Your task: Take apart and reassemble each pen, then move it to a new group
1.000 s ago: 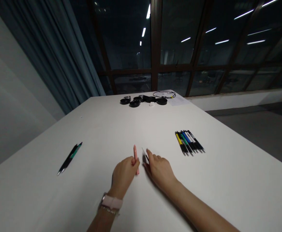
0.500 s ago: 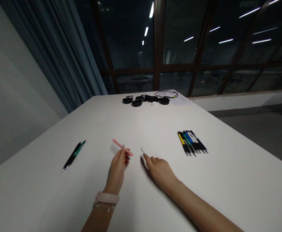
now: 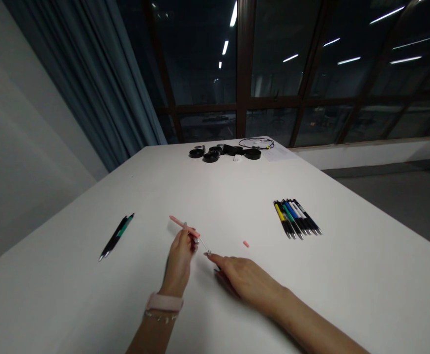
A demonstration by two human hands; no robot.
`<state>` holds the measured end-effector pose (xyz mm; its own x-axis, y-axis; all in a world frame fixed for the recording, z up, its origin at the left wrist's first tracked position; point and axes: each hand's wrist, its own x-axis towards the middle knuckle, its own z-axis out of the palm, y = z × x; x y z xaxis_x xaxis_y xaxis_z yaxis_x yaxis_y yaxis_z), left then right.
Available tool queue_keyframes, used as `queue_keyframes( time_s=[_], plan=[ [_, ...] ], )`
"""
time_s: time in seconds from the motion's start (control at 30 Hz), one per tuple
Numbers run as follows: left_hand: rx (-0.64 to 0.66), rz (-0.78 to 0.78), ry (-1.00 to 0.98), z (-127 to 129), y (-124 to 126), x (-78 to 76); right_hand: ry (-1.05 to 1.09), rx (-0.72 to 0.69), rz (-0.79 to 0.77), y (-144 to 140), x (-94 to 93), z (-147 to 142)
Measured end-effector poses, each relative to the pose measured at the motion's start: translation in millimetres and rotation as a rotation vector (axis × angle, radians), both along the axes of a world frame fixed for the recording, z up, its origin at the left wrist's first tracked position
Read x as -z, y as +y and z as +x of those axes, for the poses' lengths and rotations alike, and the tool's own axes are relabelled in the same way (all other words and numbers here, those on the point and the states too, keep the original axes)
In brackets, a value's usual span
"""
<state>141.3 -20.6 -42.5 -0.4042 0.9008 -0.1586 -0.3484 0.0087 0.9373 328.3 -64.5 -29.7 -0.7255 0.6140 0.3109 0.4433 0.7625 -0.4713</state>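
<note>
My left hand (image 3: 181, 246) is closed around a pink pen barrel (image 3: 184, 226), which slants down to the right. A thin whitish pen refill (image 3: 203, 244) reaches from the barrel's near end to the fingertips of my right hand (image 3: 242, 278). Those fingertips pinch the refill's outer end; whether its other end is inside the barrel or only touching it, I cannot tell. A small pink pen piece (image 3: 246, 244) lies on the table just beyond my right hand.
Two black and green pens (image 3: 117, 237) lie on the white table (image 3: 215, 196) at left. A row of several pens (image 3: 298, 219) in various colours lies at right. At the far end are black round parts (image 3: 211, 156), a coiled cable (image 3: 256, 143) and paper (image 3: 279, 153).
My right hand has moved slightly down and left, bringing the refill to the barrel's near end. The small pink piece now shows on the table. My left hand still holds the barrel.
</note>
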Motion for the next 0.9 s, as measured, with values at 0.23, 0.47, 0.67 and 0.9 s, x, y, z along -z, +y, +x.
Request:
queue_keyframes(
  time_s=[0.23, 0.47, 0.67, 0.9],
  plan=[
    [0.064, -0.004, 0.044, 3, -3, -4.1, -0.007, 0.016, -0.128, 0, -4.7, 3],
    [0.101, 0.019, 0.121, 5, -5, -2.9, 0.053, 0.042, -0.35, -3, -15.9, 7],
    [0.123, -0.012, 0.039, 5, -4, 0.6, 0.546, 0.076, -0.789, 4, -9.3, 7],
    [0.136, -0.057, -0.024, 7, -4, -7.6, 0.756, 0.142, -1.031, 19, -14.1, 14]
  ],
)
